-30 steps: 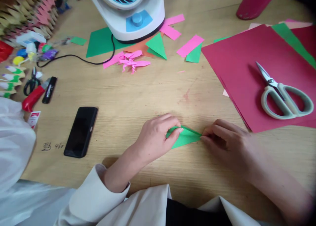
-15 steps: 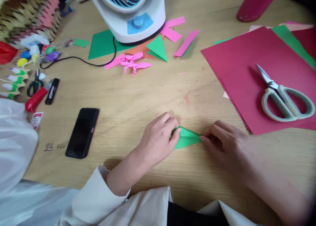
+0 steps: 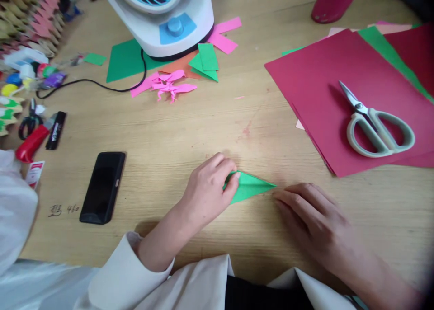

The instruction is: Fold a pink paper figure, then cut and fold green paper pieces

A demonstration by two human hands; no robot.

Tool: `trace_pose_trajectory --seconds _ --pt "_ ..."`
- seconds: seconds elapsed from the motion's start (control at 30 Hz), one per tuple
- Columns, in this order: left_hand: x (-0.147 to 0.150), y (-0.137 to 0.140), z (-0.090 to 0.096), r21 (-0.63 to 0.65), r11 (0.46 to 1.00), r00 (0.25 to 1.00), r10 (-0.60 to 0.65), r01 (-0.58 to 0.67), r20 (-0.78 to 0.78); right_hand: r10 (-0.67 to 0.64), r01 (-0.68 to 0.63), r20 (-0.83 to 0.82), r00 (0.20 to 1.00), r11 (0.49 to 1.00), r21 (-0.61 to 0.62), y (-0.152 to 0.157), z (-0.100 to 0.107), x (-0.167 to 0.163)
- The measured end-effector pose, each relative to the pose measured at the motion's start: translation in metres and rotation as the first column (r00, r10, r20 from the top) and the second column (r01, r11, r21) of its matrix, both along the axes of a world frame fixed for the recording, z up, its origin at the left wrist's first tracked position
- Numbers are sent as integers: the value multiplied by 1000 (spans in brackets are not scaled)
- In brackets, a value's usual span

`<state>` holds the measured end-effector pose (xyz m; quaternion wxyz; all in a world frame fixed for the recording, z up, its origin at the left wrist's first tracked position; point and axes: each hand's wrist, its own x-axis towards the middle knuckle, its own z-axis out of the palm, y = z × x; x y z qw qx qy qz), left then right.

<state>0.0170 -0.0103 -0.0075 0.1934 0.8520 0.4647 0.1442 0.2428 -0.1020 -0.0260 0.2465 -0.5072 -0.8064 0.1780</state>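
My left hand (image 3: pixel 212 185) pinches a folded piece of green paper (image 3: pixel 249 185) between thumb and fingers, close to the wooden table. The paper tapers to a sharp point on the right, with a crease running along its length; its left end is hidden by my fingers. My right hand (image 3: pixel 312 217) rests just right of that point, apart from the paper. Its fingers are drawn together, and nothing shows in them.
Scissors (image 3: pixel 376 124) lie on dark red paper sheets (image 3: pixel 305 88) at right. A phone (image 3: pixel 102 188) lies at left. At the back stand a small white fan (image 3: pixel 190 30) and a red cylinder (image 3: pixel 334 2). Pink folded paper (image 3: pixel 172 86) and green pieces (image 3: pixel 208 57) lie by the fan.
My right hand has let go of the paper's tip and moved slightly down. A pink-and-green strip has left its spot right of the fan; a green rectangle now lies on the green triangle.
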Motion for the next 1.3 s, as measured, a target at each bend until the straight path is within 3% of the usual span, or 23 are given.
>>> trace_pose_trajectory --seconds 0.27,0.53,0.7,1.0,1.07,1.2,1.3 --pt "2 -1 2 15 1000 1000 9 -8 -15 95 -102 101 990 993 59 -3 -1 6" --pt "2 -1 -1 56 998 1000 1 0 -30 -19 16 62 998 999 40 -1 -1 0" --pt "4 -2 0 48 999 997 17 -13 -76 35 -49 157 987 995 88 3 -2 -3" --pt "4 0 0 47 999 995 0 5 -96 79 -80 88 993 997 0 -3 -5 0" --pt "4 0 0 44 999 995 0 4 -103 19 -17 43 999 999 -39 -1 0 0" --pt "4 1 0 28 1000 994 -4 7 -106 -239 236 -28 971 967 -93 10 9 3" --pt "3 2 0 12 1000 996 -14 16 -84 -240 234 -34 970 964 -127 21 12 5"
